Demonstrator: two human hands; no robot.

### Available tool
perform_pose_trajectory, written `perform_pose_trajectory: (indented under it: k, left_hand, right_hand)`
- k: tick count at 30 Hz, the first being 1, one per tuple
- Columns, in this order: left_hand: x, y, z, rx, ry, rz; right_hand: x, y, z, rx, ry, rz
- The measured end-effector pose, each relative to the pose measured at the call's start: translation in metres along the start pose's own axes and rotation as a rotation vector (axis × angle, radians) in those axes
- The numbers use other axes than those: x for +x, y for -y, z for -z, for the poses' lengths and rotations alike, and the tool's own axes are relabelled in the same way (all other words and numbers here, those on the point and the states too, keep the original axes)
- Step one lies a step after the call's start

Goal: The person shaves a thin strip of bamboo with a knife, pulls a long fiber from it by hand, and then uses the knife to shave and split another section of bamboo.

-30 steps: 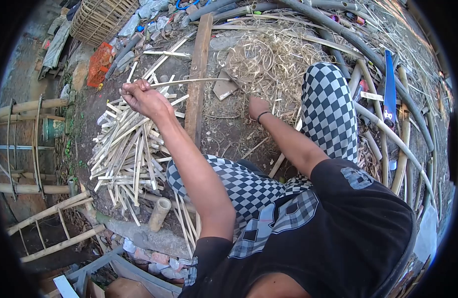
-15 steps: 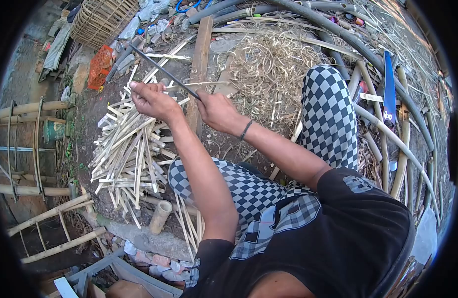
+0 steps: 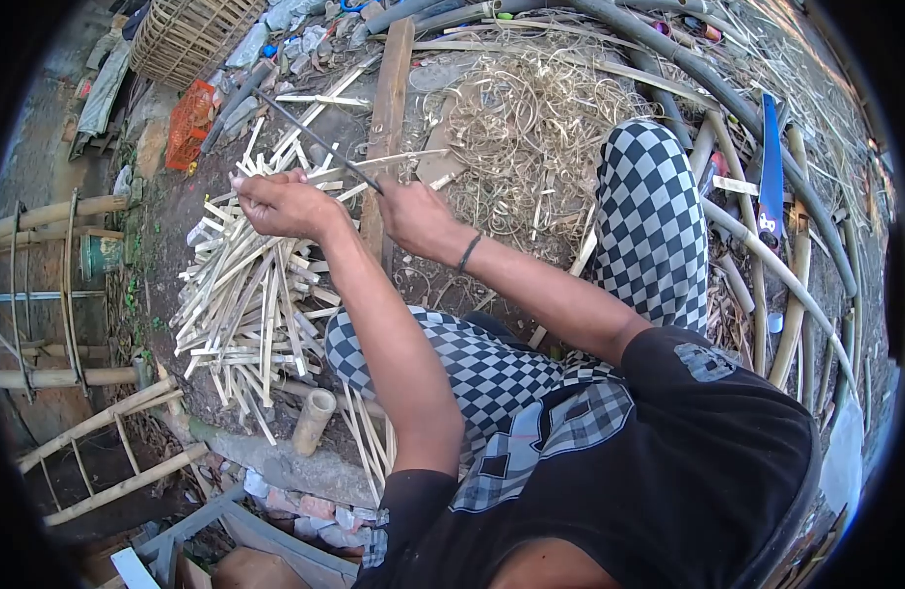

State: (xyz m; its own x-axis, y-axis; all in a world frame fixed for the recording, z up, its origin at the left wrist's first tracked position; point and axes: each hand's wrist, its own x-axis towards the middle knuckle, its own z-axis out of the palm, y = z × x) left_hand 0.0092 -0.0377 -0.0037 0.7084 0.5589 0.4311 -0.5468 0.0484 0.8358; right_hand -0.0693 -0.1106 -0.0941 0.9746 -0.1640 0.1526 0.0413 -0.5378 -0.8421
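Observation:
My right hand [image 3: 415,218] is closed around the hidden handle of a long knife [image 3: 315,137], whose narrow dark blade points up and to the left. In my left hand [image 3: 288,208], fingers closed, is a thin bamboo strip [image 3: 405,157] that runs out to the right. The blade crosses the strip between my two hands. Beneath them a wooden plank [image 3: 390,93] lies lengthwise on the ground. A pile of split bamboo sticks [image 3: 241,314] is below and beside my left hand. Curly bamboo shavings [image 3: 546,128] are heaped to the right of the plank.
A blue-bladed saw [image 3: 771,172] rests among bamboo poles [image 3: 796,265] at the right. At upper left are an orange plastic crate [image 3: 188,126] and a woven basket [image 3: 192,39]. A short bamboo tube [image 3: 314,422] stands near my left knee. Bamboo ladder-like frames [image 3: 119,471] lie at lower left.
Both hands have shifted slightly left, with the bamboo strip and the knife still in them. The whole view has moved a little too.

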Motion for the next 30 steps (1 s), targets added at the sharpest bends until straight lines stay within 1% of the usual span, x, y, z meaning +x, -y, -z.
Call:
perform_pose_trajectory:
  k: [2, 3, 4, 6, 7, 8, 10, 12, 13, 14, 16, 17, 18, 20, 21, 24, 25, 26, 28, 29, 30]
  left_hand:
    - [0.000, -0.003, -0.004, 0.044, -0.062, -0.004]
    - [0.000, -0.005, -0.004, 0.049, -0.042, -0.008]
    - [0.000, -0.003, -0.002, 0.056, -0.043, -0.010]
    - [0.004, 0.003, 0.004, -0.009, -0.080, 0.025]
    - [0.006, 0.002, 0.008, 0.004, -0.118, 0.049]
    - [0.004, 0.003, 0.012, 0.004, -0.114, 0.050]
    - [0.003, 0.002, 0.006, 0.034, -0.142, 0.017]
    - [0.005, 0.005, 0.005, 0.020, -0.132, 0.024]
    - [0.007, 0.006, 0.004, 0.018, -0.148, 0.024]
    - [0.008, 0.005, 0.005, 0.018, -0.165, 0.024]
    - [0.008, 0.004, 0.006, 0.016, -0.161, 0.029]
    - [0.007, 0.002, 0.007, 0.036, -0.137, 0.026]
    - [0.008, 0.003, 0.008, 0.058, -0.114, 0.022]
    - [0.010, 0.006, 0.012, 0.048, -0.125, 0.024]
    - [0.009, 0.006, 0.013, 0.029, -0.133, 0.028]
    - [0.008, 0.005, 0.009, 0.076, -0.144, 0.018]
    - [0.009, 0.004, 0.009, 0.059, -0.133, 0.022]
    - [0.009, 0.004, 0.007, 0.058, -0.132, 0.025]
    - [0.007, 0.002, 0.004, 0.060, -0.112, 0.018]
    - [0.006, 0.000, 0.002, 0.041, -0.124, 0.026]
    - [0.005, 0.001, 0.004, 0.047, -0.124, 0.029]
  right_hand:
    - [0.000, -0.001, -0.006, -0.001, -0.039, 0.016]
    - [0.001, -0.003, -0.010, -0.001, -0.079, 0.033]
    - [0.003, -0.020, -0.017, 0.004, -0.074, 0.032]
    - [0.010, -0.067, -0.032, -0.088, -0.055, -0.128]
    - [0.011, -0.075, -0.035, -0.087, -0.059, -0.124]
    - [0.010, -0.084, -0.038, -0.124, -0.044, -0.151]
    - [0.018, -0.075, -0.026, -0.167, -0.048, -0.168]
    - [0.016, -0.049, -0.024, -0.066, 0.010, -0.157]
    - [0.007, -0.020, -0.008, -0.064, 0.013, -0.083]
    - [0.002, -0.011, -0.010, -0.063, 0.022, -0.092]
    - [0.002, 0.001, -0.014, -0.049, 0.026, -0.018]
    - [0.001, 0.000, -0.008, -0.094, 0.077, -0.042]
    - [0.003, -0.016, -0.012, -0.107, 0.056, -0.109]
    - [0.007, -0.083, -0.032, -0.183, 0.009, -0.234]
    - [0.008, -0.113, -0.033, -0.149, 0.042, -0.321]
    - [0.016, -0.107, -0.035, -0.191, 0.051, -0.368]
    - [0.018, -0.090, -0.026, -0.176, 0.044, -0.309]
    - [0.017, -0.073, -0.018, -0.179, 0.043, -0.311]
    - [0.014, -0.032, 0.001, -0.153, 0.092, -0.156]
    - [0.012, -0.022, -0.002, -0.153, 0.100, -0.162]
    - [0.013, -0.013, -0.006, -0.133, 0.062, -0.096]
